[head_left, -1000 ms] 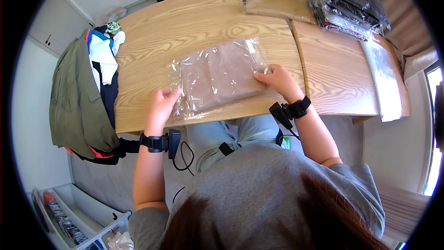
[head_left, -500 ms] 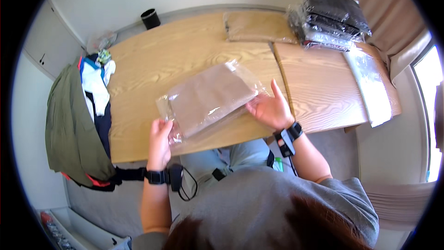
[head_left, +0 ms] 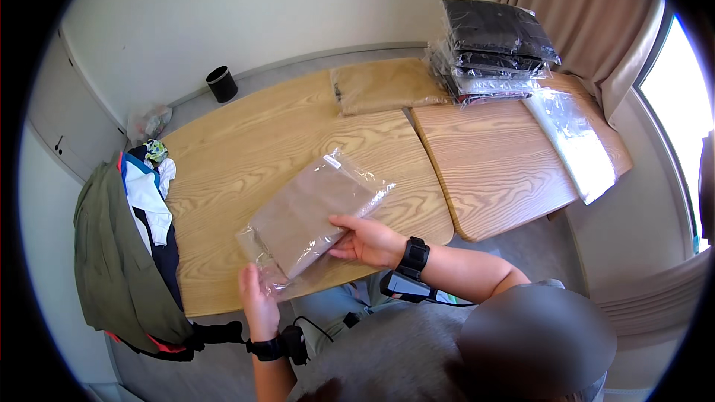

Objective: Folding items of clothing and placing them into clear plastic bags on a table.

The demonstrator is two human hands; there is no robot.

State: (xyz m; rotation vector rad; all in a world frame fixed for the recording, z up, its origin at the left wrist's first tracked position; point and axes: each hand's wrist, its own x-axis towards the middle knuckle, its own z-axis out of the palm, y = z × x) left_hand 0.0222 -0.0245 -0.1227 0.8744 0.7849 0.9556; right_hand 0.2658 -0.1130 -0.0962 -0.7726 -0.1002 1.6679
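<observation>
A folded beige-pink garment in a clear plastic bag (head_left: 309, 208) is held at a slant over the near part of the wooden table. My right hand (head_left: 369, 242) grips its near right edge, the thumb on top and the fingers curled beneath. At the bag's near left corner is my left hand (head_left: 258, 301), closed about the loose plastic with its thumb pointing up; some of its fingers are partly hidden behind the film. A small white label shows at the bag's far end.
The wooden table (head_left: 216, 201) meets a second table (head_left: 491, 171) at right. Bagged dark garments (head_left: 499, 30) are stacked far right, beside a tan bagged garment (head_left: 387, 85) and clear plastic bags (head_left: 573, 145). Loose clothes (head_left: 123, 246) drape over the left edge. A black bin (head_left: 222, 84) stands beyond.
My right hand has moved left along the bag's near edge, from a spread palm at its right end to a grip nearer the middle. The view has shifted, so the room sits lower.
</observation>
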